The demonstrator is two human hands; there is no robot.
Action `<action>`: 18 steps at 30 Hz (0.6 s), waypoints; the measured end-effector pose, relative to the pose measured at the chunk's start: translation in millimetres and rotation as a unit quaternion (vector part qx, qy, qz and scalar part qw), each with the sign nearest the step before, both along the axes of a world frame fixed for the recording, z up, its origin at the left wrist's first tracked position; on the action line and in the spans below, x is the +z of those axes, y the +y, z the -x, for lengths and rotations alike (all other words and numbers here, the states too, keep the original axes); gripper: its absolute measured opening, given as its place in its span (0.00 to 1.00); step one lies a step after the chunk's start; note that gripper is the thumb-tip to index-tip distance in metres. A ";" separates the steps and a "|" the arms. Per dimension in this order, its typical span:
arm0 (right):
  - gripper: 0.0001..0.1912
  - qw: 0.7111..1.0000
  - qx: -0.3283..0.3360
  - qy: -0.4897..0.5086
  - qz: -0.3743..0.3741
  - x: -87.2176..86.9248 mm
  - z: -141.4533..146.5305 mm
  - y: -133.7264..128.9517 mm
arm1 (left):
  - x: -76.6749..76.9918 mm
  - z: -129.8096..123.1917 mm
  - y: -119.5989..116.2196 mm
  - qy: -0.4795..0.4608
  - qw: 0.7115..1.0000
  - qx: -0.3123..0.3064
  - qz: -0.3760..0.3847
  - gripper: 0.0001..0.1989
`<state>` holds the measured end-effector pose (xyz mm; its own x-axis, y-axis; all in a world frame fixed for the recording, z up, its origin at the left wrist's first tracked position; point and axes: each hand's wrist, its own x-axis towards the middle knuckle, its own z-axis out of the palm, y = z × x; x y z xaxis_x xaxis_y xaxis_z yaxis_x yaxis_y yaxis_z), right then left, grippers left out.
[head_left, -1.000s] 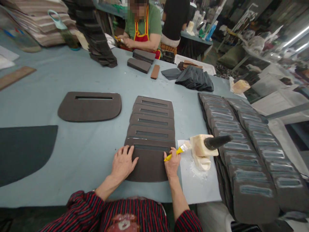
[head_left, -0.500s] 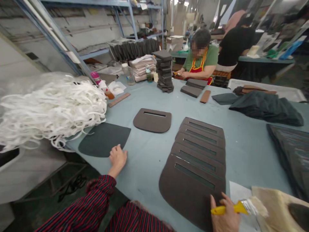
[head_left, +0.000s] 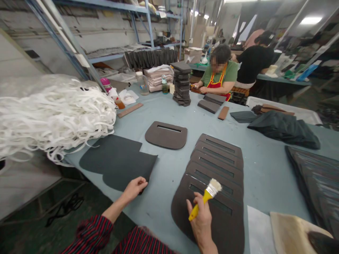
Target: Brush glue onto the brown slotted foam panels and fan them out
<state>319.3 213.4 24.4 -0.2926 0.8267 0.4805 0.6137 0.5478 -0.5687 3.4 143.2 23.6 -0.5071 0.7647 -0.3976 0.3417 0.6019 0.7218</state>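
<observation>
My left hand (head_left: 136, 188) pinches the right edge of a dark green sheet (head_left: 127, 167), which partly overlaps another dark sheet (head_left: 102, 153) at the table's left edge. In my right hand (head_left: 201, 220) is a yellow-handled brush (head_left: 203, 201), its pale bristles pointing up and away. It is over the nearest of several overlapping brown slotted panels (head_left: 212, 233). A single brown slotted panel (head_left: 165, 137) lies apart, beyond my hands near the middle of the table.
White strips (head_left: 58, 116) are heaped at the left. A container with a dark opening (head_left: 299, 229) stands front right, beside white paper (head_left: 261, 229). Dark stacked pieces (head_left: 315, 180) lie at the right. Across the table (head_left: 159, 211) sits a person in a red apron (head_left: 215, 83).
My left hand has drawn a dark sheet toward me and to the right, exposing another beneath. My right hand has moved left with the brush, whose bristles have swung upward.
</observation>
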 end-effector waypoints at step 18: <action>0.20 0.979 0.048 -0.135 0.144 5.0 59.9 -27.4 | -37.4 33.1 -35.7 0.207 0.967 -0.009 0.145 0.36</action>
